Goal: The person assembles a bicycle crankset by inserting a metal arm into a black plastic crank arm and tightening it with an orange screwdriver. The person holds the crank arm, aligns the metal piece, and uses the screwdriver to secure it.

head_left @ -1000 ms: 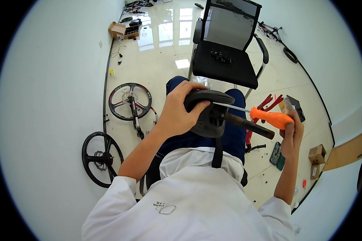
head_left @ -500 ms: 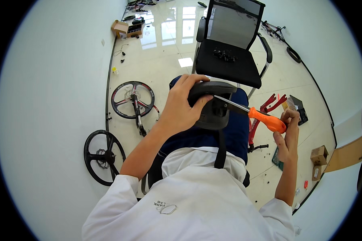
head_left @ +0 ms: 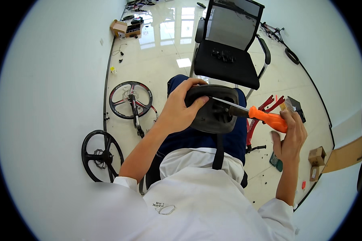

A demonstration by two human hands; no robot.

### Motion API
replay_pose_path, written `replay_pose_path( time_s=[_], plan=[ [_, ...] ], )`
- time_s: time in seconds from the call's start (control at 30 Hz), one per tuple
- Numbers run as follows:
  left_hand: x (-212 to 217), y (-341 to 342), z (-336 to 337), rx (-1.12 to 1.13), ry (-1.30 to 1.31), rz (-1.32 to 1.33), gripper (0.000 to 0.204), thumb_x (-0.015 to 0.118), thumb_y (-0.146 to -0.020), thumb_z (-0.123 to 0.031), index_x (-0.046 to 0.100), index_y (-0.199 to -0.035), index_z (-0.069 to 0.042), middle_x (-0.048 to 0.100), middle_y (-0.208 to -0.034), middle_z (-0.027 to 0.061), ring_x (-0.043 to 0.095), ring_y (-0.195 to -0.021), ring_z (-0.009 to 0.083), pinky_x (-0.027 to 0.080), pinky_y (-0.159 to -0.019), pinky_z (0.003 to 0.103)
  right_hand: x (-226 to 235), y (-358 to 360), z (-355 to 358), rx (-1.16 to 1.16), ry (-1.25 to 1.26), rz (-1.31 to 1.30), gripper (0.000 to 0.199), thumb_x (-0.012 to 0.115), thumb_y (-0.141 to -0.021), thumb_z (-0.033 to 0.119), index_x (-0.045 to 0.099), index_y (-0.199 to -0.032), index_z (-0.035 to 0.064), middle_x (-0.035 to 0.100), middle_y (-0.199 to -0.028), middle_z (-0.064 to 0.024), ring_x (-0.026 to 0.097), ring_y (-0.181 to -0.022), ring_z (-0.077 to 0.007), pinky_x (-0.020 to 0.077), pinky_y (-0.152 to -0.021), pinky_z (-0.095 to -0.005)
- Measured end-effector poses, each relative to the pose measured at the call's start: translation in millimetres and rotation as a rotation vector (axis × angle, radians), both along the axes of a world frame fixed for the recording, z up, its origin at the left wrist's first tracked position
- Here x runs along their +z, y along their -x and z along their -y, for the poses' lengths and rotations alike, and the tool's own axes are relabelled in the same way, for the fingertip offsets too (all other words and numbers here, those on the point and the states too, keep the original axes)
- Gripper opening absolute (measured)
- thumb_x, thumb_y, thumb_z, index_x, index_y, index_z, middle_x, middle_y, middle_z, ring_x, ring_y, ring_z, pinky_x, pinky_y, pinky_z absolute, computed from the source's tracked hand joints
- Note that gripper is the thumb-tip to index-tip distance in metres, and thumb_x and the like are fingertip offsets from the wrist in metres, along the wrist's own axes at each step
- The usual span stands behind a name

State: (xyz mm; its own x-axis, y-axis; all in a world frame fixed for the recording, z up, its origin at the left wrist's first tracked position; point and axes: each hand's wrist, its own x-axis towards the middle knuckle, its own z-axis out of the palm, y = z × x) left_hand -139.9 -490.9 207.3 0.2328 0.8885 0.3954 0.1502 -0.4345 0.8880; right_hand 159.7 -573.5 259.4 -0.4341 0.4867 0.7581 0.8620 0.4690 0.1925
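Observation:
My left hand [head_left: 180,108] grips a black bicycle saddle [head_left: 213,109] from its left side, holding it underside up over my lap. My right hand [head_left: 290,134] holds an orange-handled screwdriver [head_left: 265,117] by the handle, fingers partly spread around it. The screwdriver's metal shaft points left into the underside of the saddle. A black post [head_left: 218,150] runs from the saddle down toward my chest.
A black office chair [head_left: 227,56] with small dark parts on its seat stands ahead. Two black bicycle wheels [head_left: 130,100] [head_left: 101,154] lie on the tiled floor at left. A red bicycle frame [head_left: 261,114] and cardboard boxes [head_left: 317,154] are at right.
The saddle has turned and risen slightly under my left hand. My right hand has loosened and shifted on the screwdriver handle, with the shaft staying in the saddle's underside.

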Motion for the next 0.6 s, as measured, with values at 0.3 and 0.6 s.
replay_pose_path(
  time_s=[0.3,0.6],
  plan=[
    [5.2,3.6,6.7,-0.015,0.068,0.124,0.033,0.065,-0.091,-0.009,0.057,-0.122,-0.002,0.066,-0.108,0.0078,0.061,-0.102,0.0155,0.047,-0.093,0.028,38.3,-2.6,14.1,0.081,0.108,0.078,0.05,0.083,-0.069,0.025,0.058,-0.107,0.0035,0.059,-0.078,-0.0071,0.053,-0.061,-0.0225,0.0413,-0.053,-0.033],
    [16.9,0.1,19.4,0.117,-0.175,0.097,0.032,0.067,-0.089,-0.008,0.06,-0.12,-0.004,0.064,-0.107,0.0111,0.061,-0.099,0.0224,0.046,-0.09,0.032,35.1,-3.3,31.5,0.118,0.251,-0.019,0.044,0.078,-0.069,0.018,0.059,-0.105,0.0018,0.06,-0.078,-0.0094,0.053,-0.06,-0.024,0.0396,-0.056,-0.0331]
  ],
)
